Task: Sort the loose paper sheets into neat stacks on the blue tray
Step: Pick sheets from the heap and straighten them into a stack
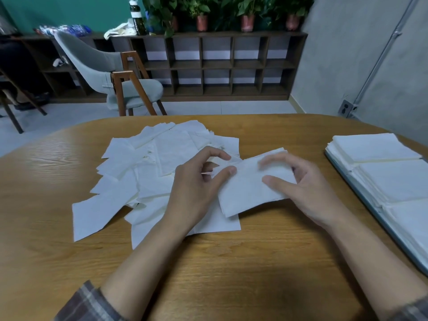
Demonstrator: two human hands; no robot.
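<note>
View from above a rounded wooden table (231, 262), looking down at a person's two bare hands. A messy pile of loose paper sheets (143, 172), white and overlapping at all angles, covers the middle left of the table. Both hands hold a small gathered stack (250, 193) just above the pile's right edge. The left hand (196, 191) pinches the stack's left edge between thumb and curled forefinger. The right hand (308, 193) grips its right side, thumb on top. The right fingers are blurred, so how they lie on the far edge is hard to tell. The left forearm hides part of the pile.

Well apart, at the right edge of the table, lies the blue tray (391, 229), carrying neat stacks (375, 147) side by side. The frame cuts off the nearest stack and the tray's right side.

Plaid sleeves (88, 302) show at the bottom corners. Beyond the table stand a grey chair (104, 66) with wooden legs and a low dark shelf unit (217, 66). On top of the shelf unit are potted plants (201, 12) and a bottle (136, 17). The plants are cut off at the top.
</note>
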